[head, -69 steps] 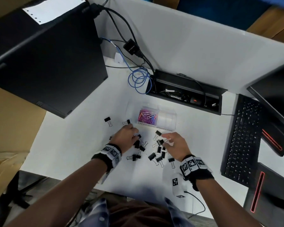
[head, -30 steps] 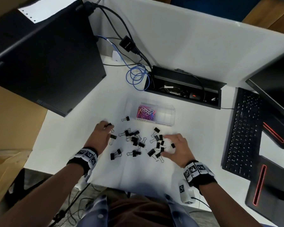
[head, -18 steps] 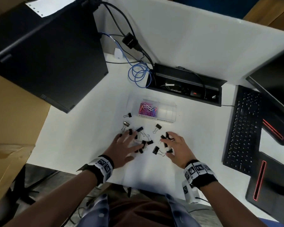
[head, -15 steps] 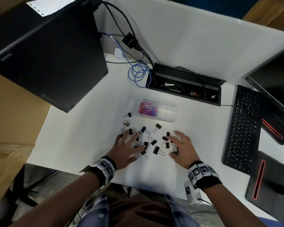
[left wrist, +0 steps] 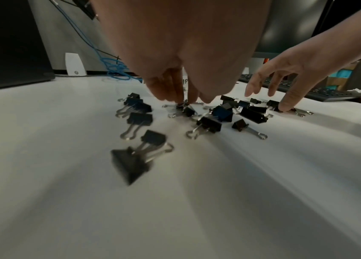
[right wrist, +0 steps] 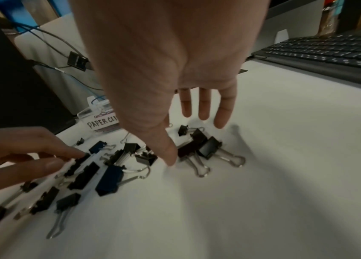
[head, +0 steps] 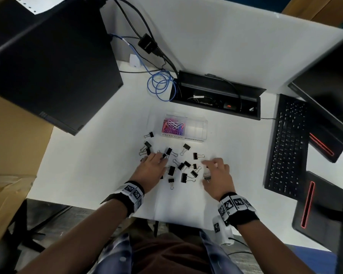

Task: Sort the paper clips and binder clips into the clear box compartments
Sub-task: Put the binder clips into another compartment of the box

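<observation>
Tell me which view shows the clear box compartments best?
Head view: the clear box is seen from above, paper clips in its left compartment. Right wrist shows only its labelled left corner; left wrist barely shows it behind the left hand.

white desk (head: pixel 91 167), cardboard boxes (head: pixel 10 155) l.

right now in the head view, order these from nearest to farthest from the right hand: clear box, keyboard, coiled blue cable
Measured from the right hand:
1. Clear box, ahead and slightly left, past the scattered binder clips; the keyboard's near edge is not much farther.
2. Keyboard, off to the right along the desk edge.
3. Coiled blue cable, far ahead to the left, beyond the box.
</observation>
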